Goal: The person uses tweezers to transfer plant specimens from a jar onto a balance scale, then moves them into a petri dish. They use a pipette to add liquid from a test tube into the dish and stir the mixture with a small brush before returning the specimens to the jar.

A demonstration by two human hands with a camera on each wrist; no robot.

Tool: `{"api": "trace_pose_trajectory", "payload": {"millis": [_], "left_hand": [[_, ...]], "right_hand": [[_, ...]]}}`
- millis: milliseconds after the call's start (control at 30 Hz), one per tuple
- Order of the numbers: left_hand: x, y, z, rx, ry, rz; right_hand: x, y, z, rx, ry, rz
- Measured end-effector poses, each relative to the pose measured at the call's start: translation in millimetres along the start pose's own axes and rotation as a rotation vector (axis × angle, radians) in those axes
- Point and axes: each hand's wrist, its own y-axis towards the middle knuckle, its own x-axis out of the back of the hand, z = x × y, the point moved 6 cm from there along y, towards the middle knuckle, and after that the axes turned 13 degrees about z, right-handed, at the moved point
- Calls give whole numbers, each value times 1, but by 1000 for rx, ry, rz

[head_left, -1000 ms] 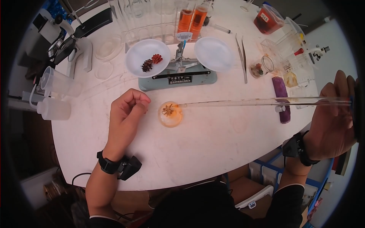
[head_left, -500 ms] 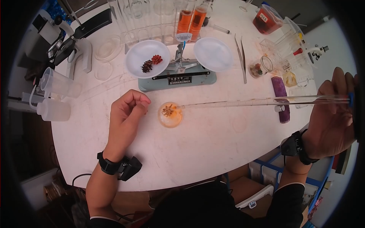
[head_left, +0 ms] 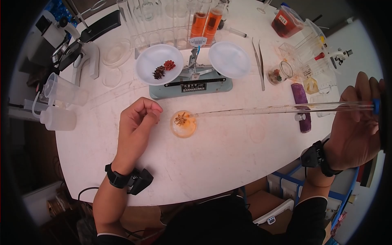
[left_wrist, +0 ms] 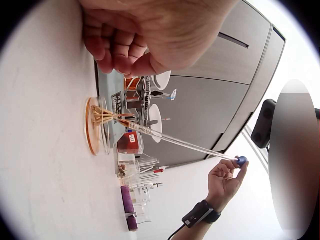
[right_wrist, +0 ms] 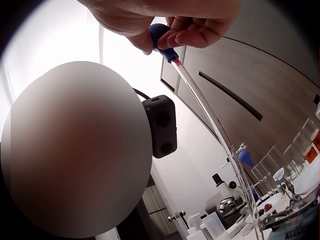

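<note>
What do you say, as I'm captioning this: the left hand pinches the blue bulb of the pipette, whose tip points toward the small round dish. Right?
Not quite: the right hand pinches the blue bulb of the pipette, as the right wrist view shows. The tip does point toward the small round dish.

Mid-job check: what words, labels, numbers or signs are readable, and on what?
"托盘天平": nameplate of the balance, top line; characters beside and below are too small to read.
Red tub, label: marks too blurred to read.
Pipette graduations, balance dial: too small to read.
</note>
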Motion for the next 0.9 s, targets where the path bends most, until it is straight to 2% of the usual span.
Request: {"api": "trace_pose_trajectory", "payload": {"millis": [367,800,900], "left_hand": [[0,0,0,-11,0,8],[0,-1,-1,-30,-3,15],[-1,-1,-3,-30,4,15]], "right_hand": [[-11,4,-2,19,21,46],[-21,5,1,18,2,15],[-24,8,2,8,-30,63]]}}
